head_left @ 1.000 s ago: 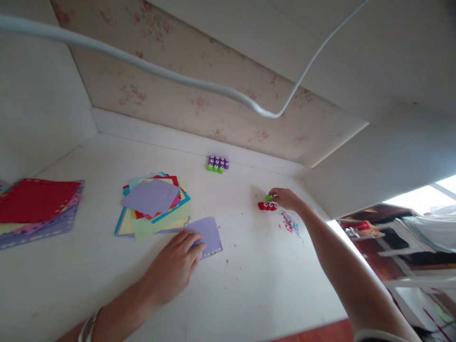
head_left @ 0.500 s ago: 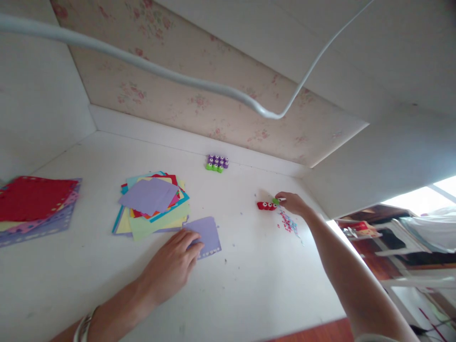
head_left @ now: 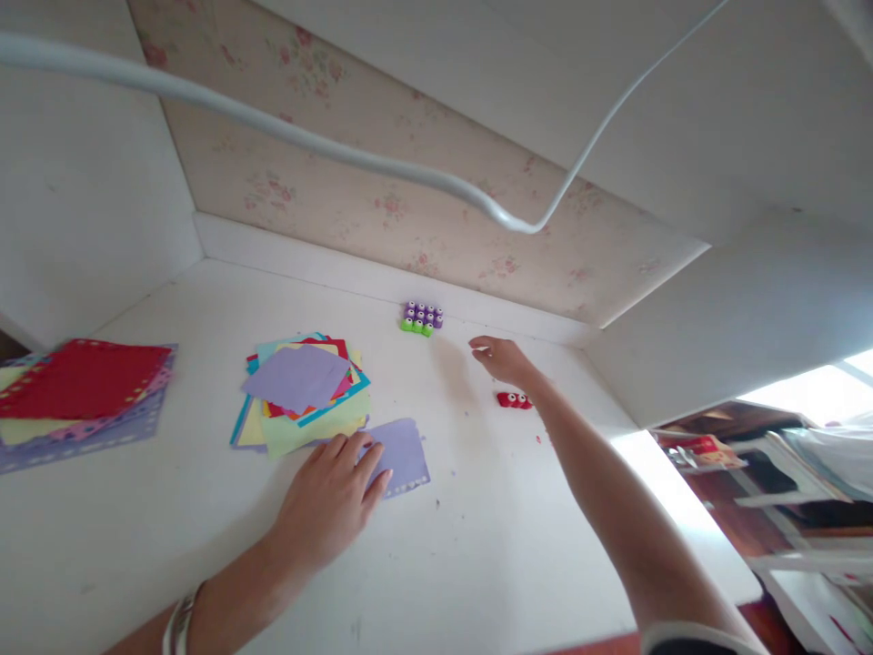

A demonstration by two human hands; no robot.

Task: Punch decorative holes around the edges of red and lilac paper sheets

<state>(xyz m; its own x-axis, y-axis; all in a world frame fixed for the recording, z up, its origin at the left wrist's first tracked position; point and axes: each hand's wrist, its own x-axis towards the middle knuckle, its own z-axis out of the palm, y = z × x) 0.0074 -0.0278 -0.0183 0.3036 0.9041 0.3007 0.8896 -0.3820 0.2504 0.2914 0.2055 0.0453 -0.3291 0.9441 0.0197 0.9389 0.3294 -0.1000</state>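
My left hand [head_left: 334, 491] lies on the table with its fingers spread over the left part of a purple paper sheet [head_left: 402, 455], whose lower edge has a row of punched holes. Above the table, my right hand [head_left: 501, 357] is in the air with thumb and fingers apart and nothing seen between them. To its left, by the back wall, stands a block of small purple and green craft punches [head_left: 421, 318]. Several red craft punches [head_left: 513, 400] sit in a row beneath my right wrist, partly hidden by the forearm.
A fanned pile of coloured paper [head_left: 296, 377] lies beyond my left hand. At far left are sheets with punched edges, a red sheet [head_left: 95, 377] on top. A white cable [head_left: 409, 168] crosses the upper view. Shelves with household items [head_left: 784, 473] stand at right.
My right hand has left the green craft punch beside the red row and moved left, towards the purple and green block. The left hand stays on the purple sheet.
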